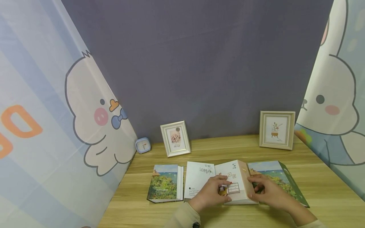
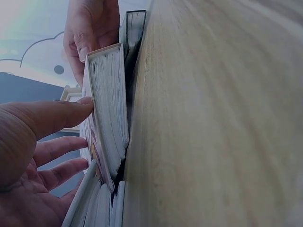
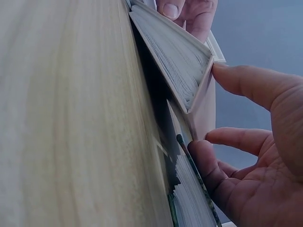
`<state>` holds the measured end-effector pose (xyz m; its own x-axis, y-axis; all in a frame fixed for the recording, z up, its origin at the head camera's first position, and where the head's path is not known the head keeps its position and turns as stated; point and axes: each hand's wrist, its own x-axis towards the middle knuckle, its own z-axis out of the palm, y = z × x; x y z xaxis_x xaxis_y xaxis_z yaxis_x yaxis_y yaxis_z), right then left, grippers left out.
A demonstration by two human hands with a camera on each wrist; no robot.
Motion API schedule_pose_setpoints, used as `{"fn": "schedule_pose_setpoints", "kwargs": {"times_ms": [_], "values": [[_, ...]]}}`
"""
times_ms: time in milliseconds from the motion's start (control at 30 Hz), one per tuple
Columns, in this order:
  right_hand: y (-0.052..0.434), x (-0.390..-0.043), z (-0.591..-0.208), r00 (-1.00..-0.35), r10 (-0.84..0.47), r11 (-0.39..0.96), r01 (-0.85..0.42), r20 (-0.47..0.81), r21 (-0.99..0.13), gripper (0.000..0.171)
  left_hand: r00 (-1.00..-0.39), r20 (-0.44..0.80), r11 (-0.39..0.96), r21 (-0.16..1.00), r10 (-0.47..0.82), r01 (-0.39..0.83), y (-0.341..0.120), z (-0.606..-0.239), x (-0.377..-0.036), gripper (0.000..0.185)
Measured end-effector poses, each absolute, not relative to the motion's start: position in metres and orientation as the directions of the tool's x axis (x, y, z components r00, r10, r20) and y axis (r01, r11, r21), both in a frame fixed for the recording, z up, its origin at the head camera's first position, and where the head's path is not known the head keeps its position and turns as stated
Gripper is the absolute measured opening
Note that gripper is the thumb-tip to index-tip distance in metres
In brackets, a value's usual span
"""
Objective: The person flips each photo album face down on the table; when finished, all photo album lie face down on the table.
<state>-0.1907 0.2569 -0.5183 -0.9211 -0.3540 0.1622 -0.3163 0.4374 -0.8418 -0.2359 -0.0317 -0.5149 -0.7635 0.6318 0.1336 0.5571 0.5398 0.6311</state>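
Observation:
An open photo album [image 1: 212, 177] lies on the wooden table [image 1: 228, 148]. My left hand [image 1: 212, 190] rests flat on its right page, fingers relaxed; in the left wrist view my left hand [image 2: 47, 151] has its thumb tip against the page edge of the album [image 2: 111, 109]. My right hand [image 1: 266, 190] touches the outer edge of the thick page block. The right wrist view shows my right hand [image 3: 246, 156] with one straight fingertip on the corner of the album [image 3: 180, 61] and the thumb by the green cover [image 3: 189, 165]. The album's painted cover [image 1: 280, 177] lies open to the right.
A closed album with the same painted cover [image 1: 165, 183] lies left of the open one. Behind stand a silver picture frame [image 1: 175, 138], a beige picture frame [image 1: 277, 129] and a small blue clock [image 1: 143, 145]. Cartoon curtains [image 1: 57, 126] hang on both sides.

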Motion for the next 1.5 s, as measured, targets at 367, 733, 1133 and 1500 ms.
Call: {"fn": "schedule_pose_setpoints", "kwargs": {"times_ms": [367,733,1133,1500], "values": [[0.256,-0.19,-0.518,-0.903,-0.418,0.451,-0.301,0.099,-0.841,0.07,-0.764,0.07,0.6,0.575,0.641,0.556,-0.032,-0.512,-0.233,0.057],[0.256,-0.186,-0.516,-0.905,-0.41,0.447,-0.311,0.117,-0.838,0.069,-0.761,0.074,0.623,0.526,0.645,0.579,-0.025,-0.511,-0.23,0.057],[0.261,-0.188,-0.517,-0.915,-0.392,0.459,-0.284,0.095,-0.842,0.069,-0.734,0.095,0.65,0.399,0.672,0.647,-0.02,-0.511,-0.229,0.055],[0.262,-0.189,-0.517,-0.912,-0.4,0.461,-0.287,0.093,-0.84,0.07,-0.729,0.082,0.634,0.436,0.68,0.639,-0.021,-0.51,-0.23,0.057]]}}
